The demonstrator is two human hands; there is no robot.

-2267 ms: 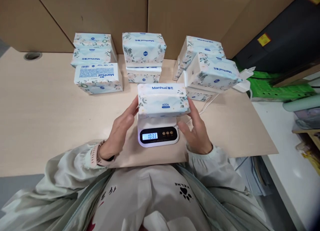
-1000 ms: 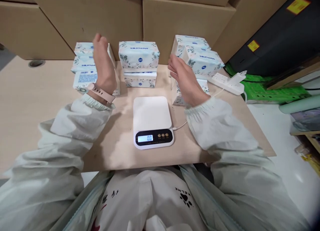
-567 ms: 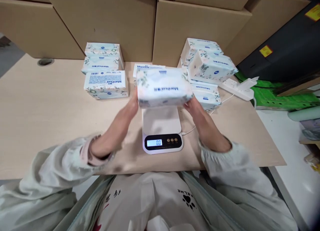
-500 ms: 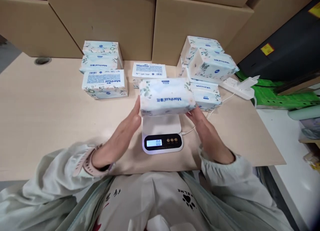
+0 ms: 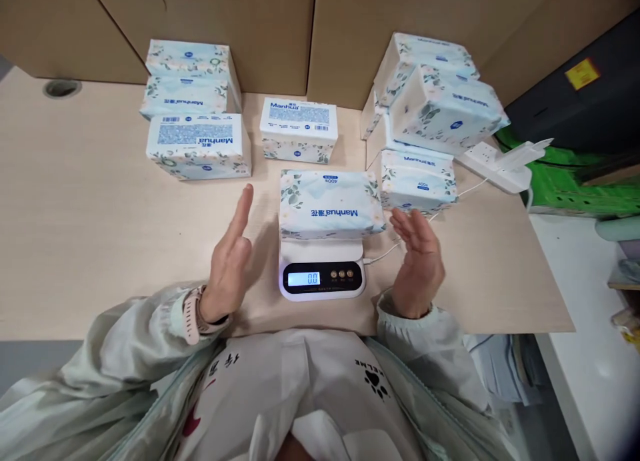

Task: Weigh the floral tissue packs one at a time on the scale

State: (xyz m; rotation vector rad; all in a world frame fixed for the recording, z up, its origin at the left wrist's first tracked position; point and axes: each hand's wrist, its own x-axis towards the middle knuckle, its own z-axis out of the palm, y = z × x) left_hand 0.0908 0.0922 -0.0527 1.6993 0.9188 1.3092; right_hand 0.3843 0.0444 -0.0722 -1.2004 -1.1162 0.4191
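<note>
A floral pack of tissues (image 5: 331,204) rests on a white digital scale (image 5: 320,251), covering most of its platform. The lit display reads 0.0. To the left of the pack, my left hand (image 5: 230,264) is raised with its fingers stretched out, holding nothing. My right hand (image 5: 417,261) is apart from the pack on the other side, fingers extended and nothing in them. Just behind the scale lies another tissue pack (image 5: 300,131) with its printed text side up.
Several tissue packs (image 5: 200,144) are grouped at the back left, and more are stacked (image 5: 445,111) at the back right beside a white power strip (image 5: 495,164). A cable (image 5: 383,254) runs from the scale. Cardboard boxes (image 5: 200,21) line the table's back edge.
The tissue pack has come down onto the scale and both hands have let go of it, drawing apart to either side. The view has tilted downward a little.
</note>
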